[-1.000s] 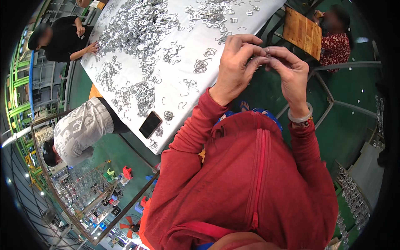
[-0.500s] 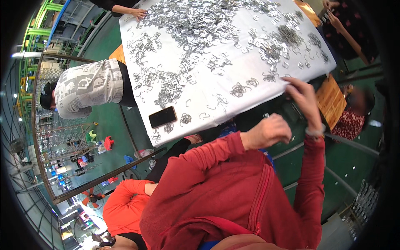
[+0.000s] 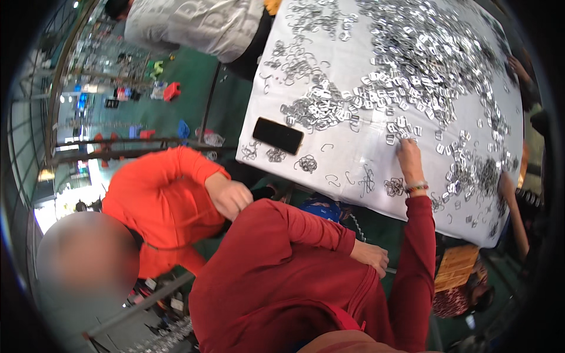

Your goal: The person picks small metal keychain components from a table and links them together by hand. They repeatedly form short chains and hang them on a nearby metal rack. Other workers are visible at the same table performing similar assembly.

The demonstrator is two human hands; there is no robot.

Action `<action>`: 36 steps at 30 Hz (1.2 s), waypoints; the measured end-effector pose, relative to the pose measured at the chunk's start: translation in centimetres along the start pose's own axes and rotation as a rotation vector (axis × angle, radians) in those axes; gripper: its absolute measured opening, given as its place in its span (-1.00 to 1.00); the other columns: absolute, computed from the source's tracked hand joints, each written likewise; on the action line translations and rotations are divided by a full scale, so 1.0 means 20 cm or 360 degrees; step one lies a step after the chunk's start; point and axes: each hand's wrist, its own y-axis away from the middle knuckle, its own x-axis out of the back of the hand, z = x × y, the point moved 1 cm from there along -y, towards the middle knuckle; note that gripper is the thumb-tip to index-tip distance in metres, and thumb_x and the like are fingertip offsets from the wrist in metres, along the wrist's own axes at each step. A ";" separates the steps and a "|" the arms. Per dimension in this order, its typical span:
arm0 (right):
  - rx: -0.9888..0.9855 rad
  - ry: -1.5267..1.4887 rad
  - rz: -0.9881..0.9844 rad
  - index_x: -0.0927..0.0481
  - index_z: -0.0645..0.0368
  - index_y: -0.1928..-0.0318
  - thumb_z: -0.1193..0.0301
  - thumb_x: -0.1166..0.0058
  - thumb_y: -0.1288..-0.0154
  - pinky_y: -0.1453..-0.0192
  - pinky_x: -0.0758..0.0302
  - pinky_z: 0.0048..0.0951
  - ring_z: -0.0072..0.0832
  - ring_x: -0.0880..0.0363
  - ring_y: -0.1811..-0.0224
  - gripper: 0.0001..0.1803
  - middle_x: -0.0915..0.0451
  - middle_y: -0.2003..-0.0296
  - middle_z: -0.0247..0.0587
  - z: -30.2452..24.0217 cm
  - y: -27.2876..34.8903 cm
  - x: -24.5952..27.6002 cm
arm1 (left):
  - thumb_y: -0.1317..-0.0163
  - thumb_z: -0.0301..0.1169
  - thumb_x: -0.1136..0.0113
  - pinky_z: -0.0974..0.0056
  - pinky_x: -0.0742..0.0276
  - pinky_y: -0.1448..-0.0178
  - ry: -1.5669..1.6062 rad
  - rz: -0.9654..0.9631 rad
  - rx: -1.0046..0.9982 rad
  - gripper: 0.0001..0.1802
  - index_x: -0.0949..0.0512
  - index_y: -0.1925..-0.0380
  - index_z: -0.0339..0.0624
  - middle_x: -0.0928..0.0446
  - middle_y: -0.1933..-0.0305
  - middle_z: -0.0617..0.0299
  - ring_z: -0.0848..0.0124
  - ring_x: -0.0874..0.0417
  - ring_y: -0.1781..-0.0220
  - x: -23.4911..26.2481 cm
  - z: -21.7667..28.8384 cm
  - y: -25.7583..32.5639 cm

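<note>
My right hand (image 3: 408, 154) stretches out over the white table (image 3: 353, 35), a bracelet on its wrist. Its fingertips touch loose flat silver metal buckles (image 3: 406, 126) at the edge of a big heap (image 3: 424, 53). Nothing shows in its grip. My left hand (image 3: 372, 256) is drawn back against my red top, below the table's edge, fingers curled, and I see nothing in it. Small bent wire hooks (image 3: 365, 179) lie scattered on the cloth near my right wrist.
A black phone (image 3: 278, 135) lies near the table's left edge. A person in an orange top (image 3: 159, 206) sits close on my left, a hand (image 3: 231, 197) raised. Another person in a grey patterned shirt (image 3: 194, 23) is at the far side. Someone's hand (image 3: 506, 183) rests at the right edge.
My hands were together over the table's edge; they have since parted. The right one has reached onto the buckles and the left has dropped to my body. The view has swung.
</note>
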 end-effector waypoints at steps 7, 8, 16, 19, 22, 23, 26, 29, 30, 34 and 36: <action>-0.0859 -0.1512 0.0221 -0.58 0.45 0.18 0.65 -0.08 -0.12 0.15 -0.58 -0.51 -0.48 -0.61 0.30 -0.78 -0.63 0.32 -0.14 0.00 0.56 0.45 | -0.16 -0.15 -0.09 0.12 -0.37 0.19 0.0211 0.0013 -0.0106 -0.83 -0.50 0.36 0.07 -0.50 0.41 0.32 0.23 -0.51 0.25 0.05 0.05 -0.11; -0.0917 -0.1520 0.0308 -0.57 0.44 0.15 0.65 -0.09 -0.12 0.15 -0.56 -0.53 -0.47 -0.60 0.30 -0.76 -0.63 0.32 -0.13 0.00 0.70 0.53 | -0.19 -0.19 -0.09 0.14 -0.37 0.17 0.0221 0.0111 -0.0133 -0.87 -0.52 0.34 0.09 -0.51 0.39 0.31 0.26 -0.52 0.24 0.05 0.07 -0.11; -0.1218 -0.1592 0.1139 -0.61 0.39 0.21 0.65 -0.15 -0.09 0.31 -0.48 -0.64 -0.61 -0.55 0.41 -0.80 -0.63 0.36 -0.22 -0.34 1.67 0.77 | -0.12 -0.36 -0.21 0.23 -0.39 0.17 0.0341 0.0229 0.0155 -0.91 -0.54 0.38 -0.05 -0.53 0.39 0.31 0.29 -0.53 0.29 0.09 0.21 -0.32; -0.1067 -0.1620 0.1403 -0.62 0.38 0.23 0.69 -0.13 -0.10 0.31 -0.48 -0.67 -0.64 -0.54 0.39 -0.81 -0.62 0.35 -0.23 -0.48 1.82 0.77 | -0.07 -0.42 -0.25 0.23 -0.42 0.17 0.0253 0.0271 0.0149 -0.90 -0.55 0.39 -0.09 -0.54 0.41 0.27 0.27 -0.54 0.31 0.07 0.25 -0.43; -0.0971 -0.1559 0.1622 -0.62 0.37 0.23 0.70 -0.11 -0.12 0.30 -0.47 -0.68 -0.66 -0.54 0.38 -0.82 -0.61 0.34 -0.24 -0.56 1.92 0.76 | -0.06 -0.42 -0.26 0.23 -0.42 0.21 0.0130 0.0280 0.0057 -0.90 -0.54 0.41 -0.11 -0.54 0.41 0.25 0.26 -0.55 0.31 0.02 0.27 -0.53; -0.1014 -0.1437 0.1666 -0.61 0.36 0.22 0.70 -0.12 -0.13 0.29 -0.47 -0.68 -0.67 -0.53 0.37 -0.82 -0.61 0.35 -0.26 -0.58 1.94 0.77 | -0.05 -0.42 -0.27 0.24 -0.41 0.22 0.0128 0.0302 0.0052 -0.89 -0.54 0.41 -0.11 -0.54 0.41 0.25 0.26 -0.56 0.32 0.01 0.28 -0.56; -0.0898 -0.1644 0.1912 -0.60 0.37 0.23 0.72 -0.10 -0.12 0.31 -0.47 -0.65 -0.63 -0.53 0.40 -0.83 -0.60 0.36 -0.25 -0.59 1.98 0.79 | 0.02 -0.51 -0.32 0.25 -0.44 0.17 0.0082 0.0258 0.0039 -0.83 -0.55 0.39 -0.14 -0.57 0.36 0.25 0.27 -0.58 0.30 -0.02 0.30 -0.62; -0.0871 -0.1676 0.2096 -0.60 0.39 0.24 0.74 -0.09 -0.11 0.32 -0.48 -0.62 -0.59 -0.53 0.41 -0.83 -0.59 0.35 -0.22 -0.57 1.99 0.82 | 0.02 -0.51 -0.31 0.26 -0.41 0.15 0.0015 0.0268 -0.0034 -0.82 -0.55 0.38 -0.14 -0.56 0.36 0.26 0.29 -0.58 0.29 -0.06 0.29 -0.71; -0.0882 -0.1727 0.2157 -0.59 0.41 0.26 0.76 -0.07 -0.10 0.32 -0.49 -0.58 -0.55 -0.53 0.40 -0.83 -0.58 0.33 -0.16 -0.56 2.00 0.82 | 0.03 -0.52 -0.31 0.26 -0.41 0.13 0.0022 0.0264 -0.0039 -0.82 -0.55 0.38 -0.14 -0.56 0.36 0.27 0.29 -0.58 0.29 -0.07 0.28 -0.73; -0.0871 -0.1721 0.2355 -0.56 0.43 0.28 0.79 -0.03 -0.09 0.33 -0.50 -0.54 -0.48 -0.54 0.37 -0.84 -0.56 0.30 -0.11 -0.51 2.00 0.84 | 0.03 -0.50 -0.32 0.27 -0.43 0.06 0.0163 0.0184 -0.0062 -0.76 -0.56 0.31 -0.14 -0.58 0.29 0.27 0.30 -0.59 0.20 -0.09 0.22 -0.84; -0.0909 -0.1757 0.2441 -0.55 0.43 0.29 0.80 0.00 -0.08 0.33 -0.51 -0.52 -0.45 -0.54 0.36 -0.83 -0.54 0.30 -0.10 -0.50 2.02 0.84 | 0.03 -0.38 -0.35 0.23 -0.43 0.00 0.0384 0.0101 0.0102 -0.64 -0.54 0.18 -0.14 -0.56 0.18 0.19 0.23 -0.56 0.12 -0.09 0.16 -0.88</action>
